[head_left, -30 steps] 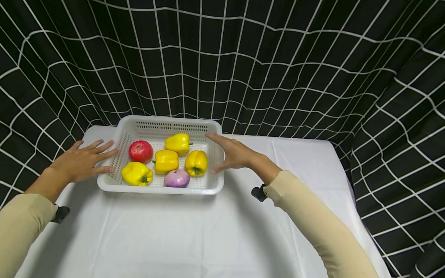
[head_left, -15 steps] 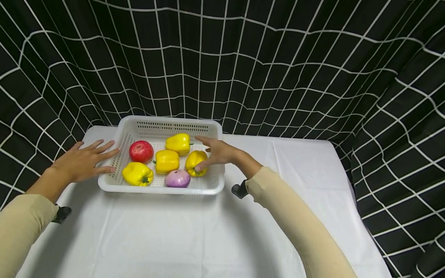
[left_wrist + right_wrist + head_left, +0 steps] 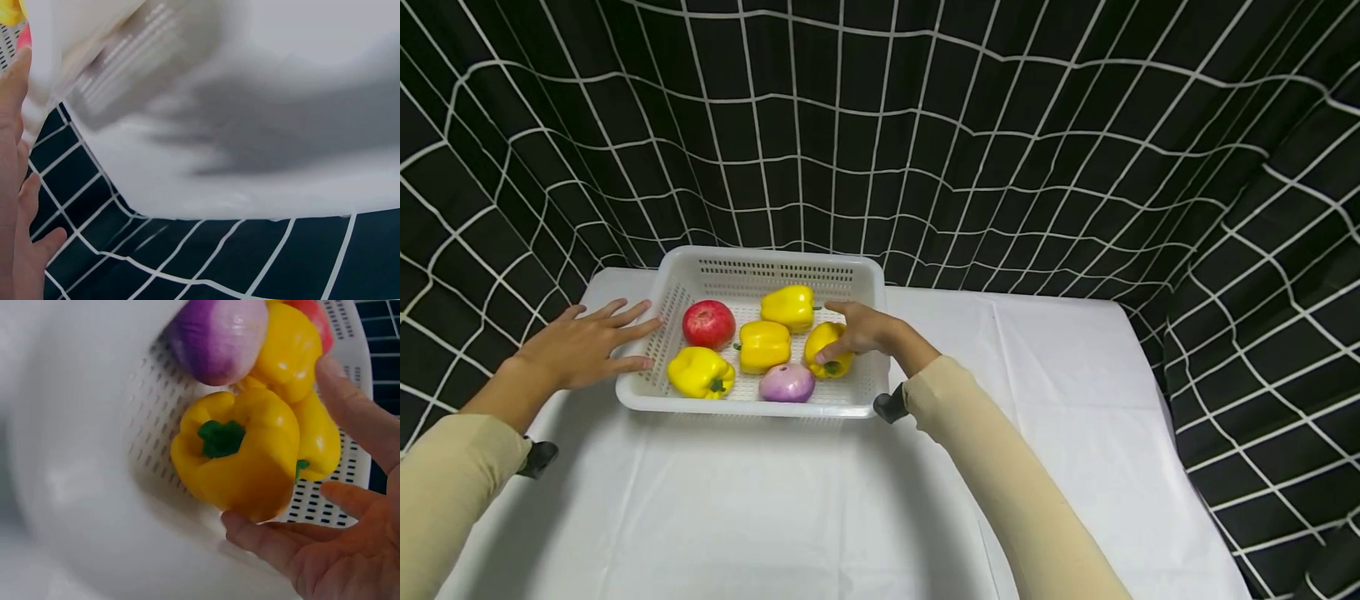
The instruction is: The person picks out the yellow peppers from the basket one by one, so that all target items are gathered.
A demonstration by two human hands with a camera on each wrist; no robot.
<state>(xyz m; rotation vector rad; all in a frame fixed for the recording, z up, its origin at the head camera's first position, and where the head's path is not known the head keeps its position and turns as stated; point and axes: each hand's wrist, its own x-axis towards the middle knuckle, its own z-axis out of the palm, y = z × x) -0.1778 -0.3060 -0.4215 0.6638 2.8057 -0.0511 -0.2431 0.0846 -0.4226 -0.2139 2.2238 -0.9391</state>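
Note:
In the head view, a white perforated basket (image 3: 752, 407) holds several yellow bell peppers, a red pomegranate (image 3: 708, 323) and a round purple-and-white vegetable (image 3: 787, 383). My right hand (image 3: 867, 327) reaches over the basket's right wall to the rightmost yellow bell pepper (image 3: 820, 340). The right wrist view shows the thumb at that bell pepper (image 3: 262, 450), with the other fingers spread apart beyond it; firm contact cannot be told. Spread fingers of my left hand (image 3: 580, 346) lie over the basket's left rim. The left wrist view shows only part of that hand (image 3: 19, 206).
The basket stands on a white-covered table (image 3: 737, 500), towards its back left. A black curtain with white grid lines (image 3: 925, 125) rises behind the table and at both sides. Other yellow peppers, such as the middle one (image 3: 764, 347), lie close to the rightmost pepper.
My right hand has moved left, from the basket's right rim to the rightmost yellow bell pepper. The left hand stays at the left rim, and the basket's contents have not visibly moved.

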